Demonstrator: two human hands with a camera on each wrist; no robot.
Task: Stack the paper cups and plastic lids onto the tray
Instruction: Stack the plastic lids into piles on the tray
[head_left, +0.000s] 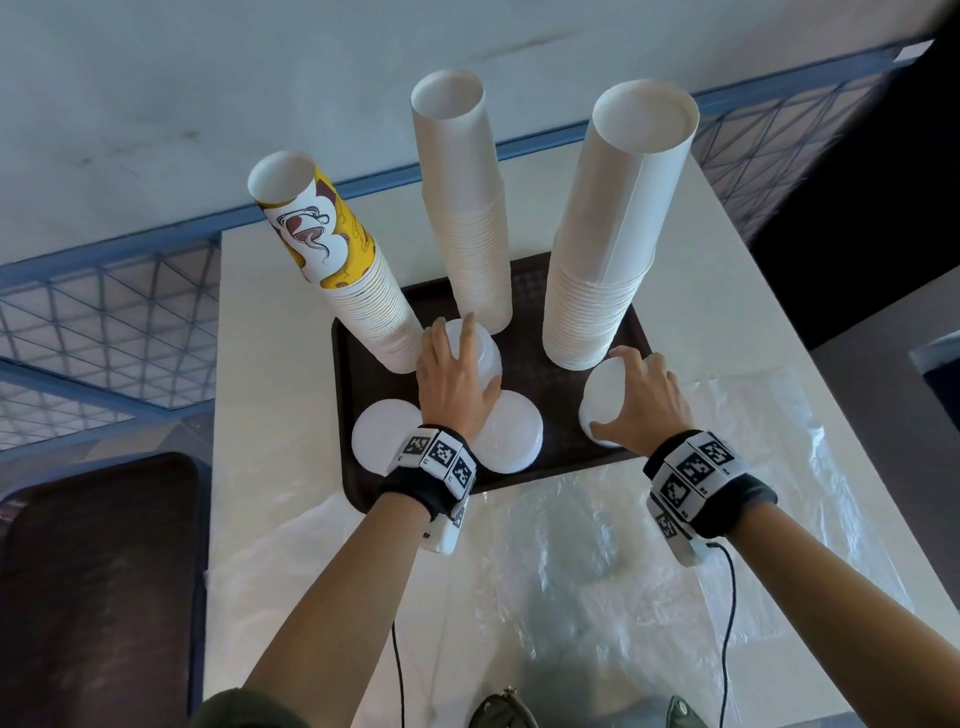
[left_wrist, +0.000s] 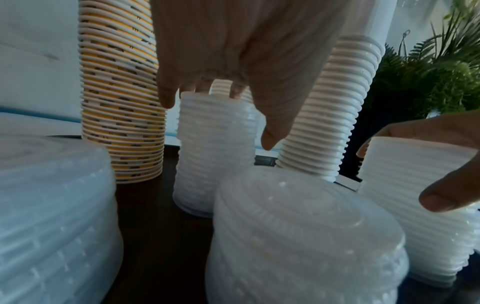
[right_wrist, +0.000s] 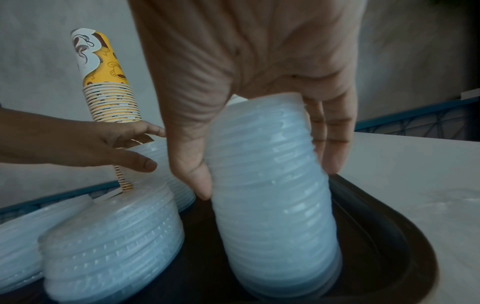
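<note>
On the dark tray (head_left: 566, 441), the right hand (head_left: 647, 395) has its grip curled round a lid stack (head_left: 605, 400), its base blurred, while the left hand (head_left: 457, 374), fingers straight, rests on another lid stack (head_left: 480, 353), partly hiding it.

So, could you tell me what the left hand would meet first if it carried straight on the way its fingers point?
Probably the middle white cup stack just beyond the left hand, though depth is unclear.

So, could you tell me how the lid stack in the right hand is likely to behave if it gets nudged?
The lid stack under the right hand looks tall and narrow and leans already, so it could tip. Its loosely nested thin plastic lids would probably shear or slide apart. It likely weighs little, so the tray rim may not stop it.
</note>
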